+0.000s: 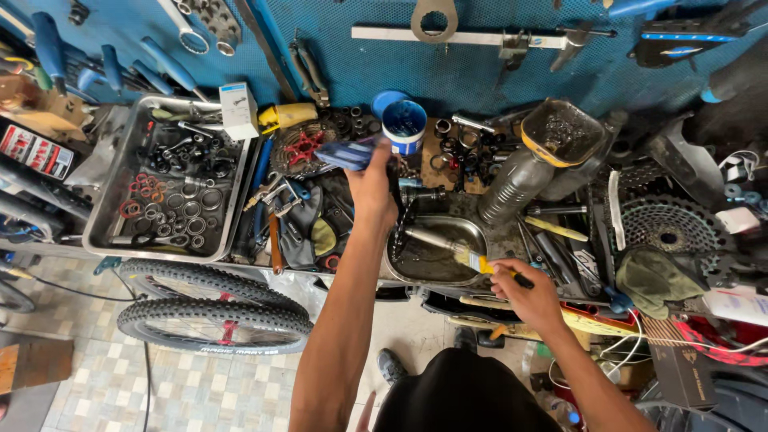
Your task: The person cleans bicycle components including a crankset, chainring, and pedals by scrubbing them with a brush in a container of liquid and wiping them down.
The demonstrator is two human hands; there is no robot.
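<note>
**Brush over the tray, blue part lifted clear**

The right hand (524, 292), lower centre-right of the frame, has its grip pinched around the dark handle of a yellow-ferruled paintbrush (472, 258). The bristles point up-left into the oval, grimy metal tray (436, 254) at the middle of the table, so drips from the brush would land in the tray rather than on the clutter, as far as one can judge. A slim metal rod-like part (428, 238) lies slanted in the tray just ahead of the bristles.

The left hand (372, 188) reaches up and away from the body, its grip closed on a flat blue object (346, 154) that is blurred. It is held above the table at upper centre, near the blue-and-white round tub (404, 124); what the object is cannot be told.

To the left, a grey rectangular metal bin (108, 204) keeps rings, washers and small spares together. A knobby black bicycle tyre (212, 308) sits below the table edge, lower left. Tools hang on the blue pegboard wall (480, 72) across the top, within arm's reach.
</note>
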